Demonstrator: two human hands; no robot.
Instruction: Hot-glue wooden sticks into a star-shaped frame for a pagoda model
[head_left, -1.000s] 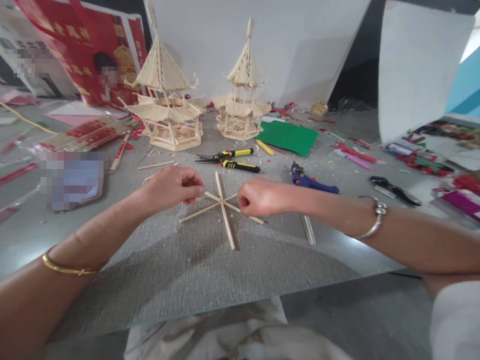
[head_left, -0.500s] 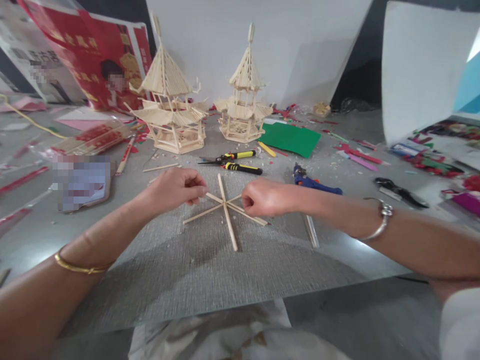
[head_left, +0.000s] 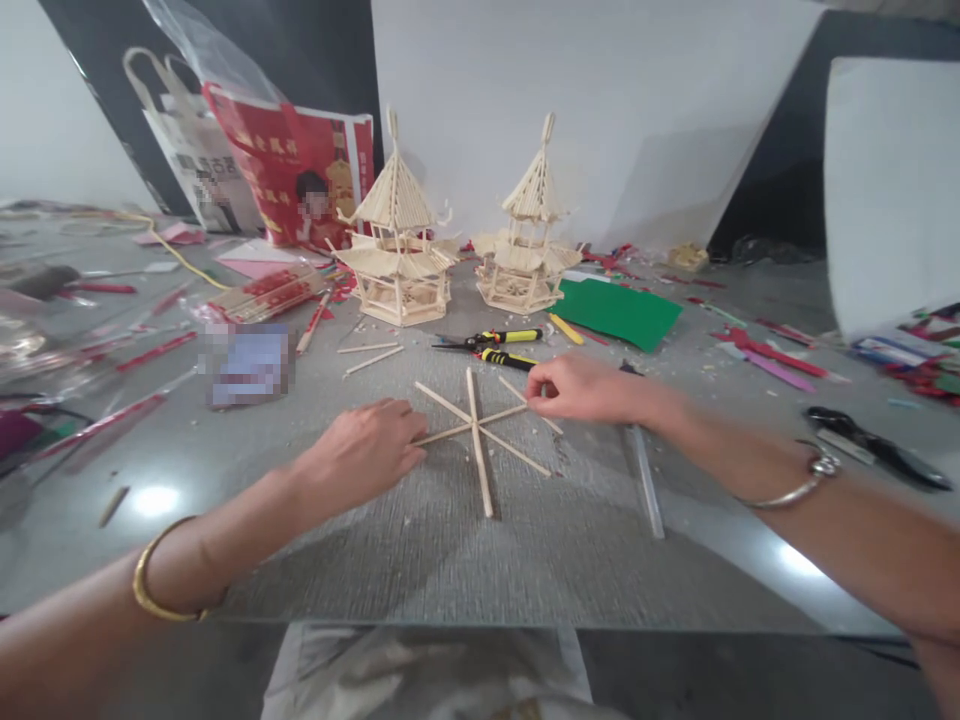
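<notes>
The six-armed star of wooden sticks lies in the middle of the bench, slim pale pieces crossing at one hub. Left hand covers the tip of its left arm, fingers curled down, so I can't tell if it's gripping. Right hand is bunched at the far-right arm's tip, grip hidden too. A loose thin stick runs partly behind it. A clear rod pokes out nearside of the right forearm, its far end covered. Bench top's grey and streaky.
</notes>
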